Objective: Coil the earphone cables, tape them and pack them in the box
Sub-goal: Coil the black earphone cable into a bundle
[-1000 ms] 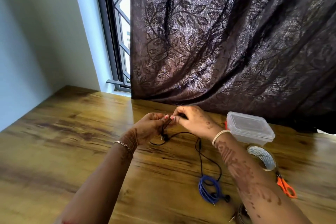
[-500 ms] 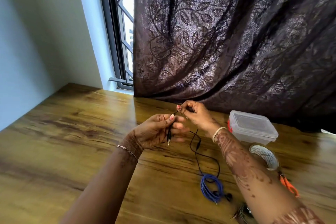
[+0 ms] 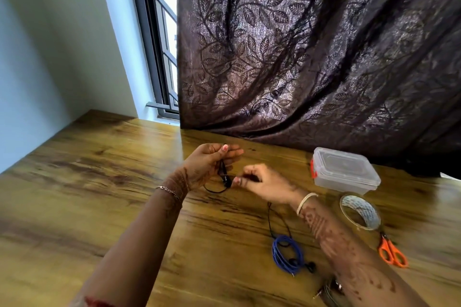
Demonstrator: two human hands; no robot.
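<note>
Above the middle of the brown wood-grain tabletop [image 3: 99,182], the left-hand grip [image 3: 212,164] is closed on a thin black earphone cable [image 3: 215,191], the thumb pressing it against curled fingers and a small loop hanging under the palm. Just beside it, the right-hand grip [image 3: 264,182] pinches the same cable between thumb and fingertip. The free length drops below the right wrist to the tabletop and runs into a coiled blue earphone cable [image 3: 287,253]; whether the two are tangled I cannot tell. A clear lidded plastic box [image 3: 344,184], closed, a roll of clear tape [image 3: 365,213] and orange-handled scissors [image 3: 393,254] lie off to the right.

Coiling of the black cable looks barely begun. As turns are drawn in, the trailing length could snag the blue coil and drag or loosen it. The thin cable could also slip from the pinch and the loop spring open, since nothing binds it yet. With both grips occupied, reaching for the tape may let the turns fall slack.
</note>
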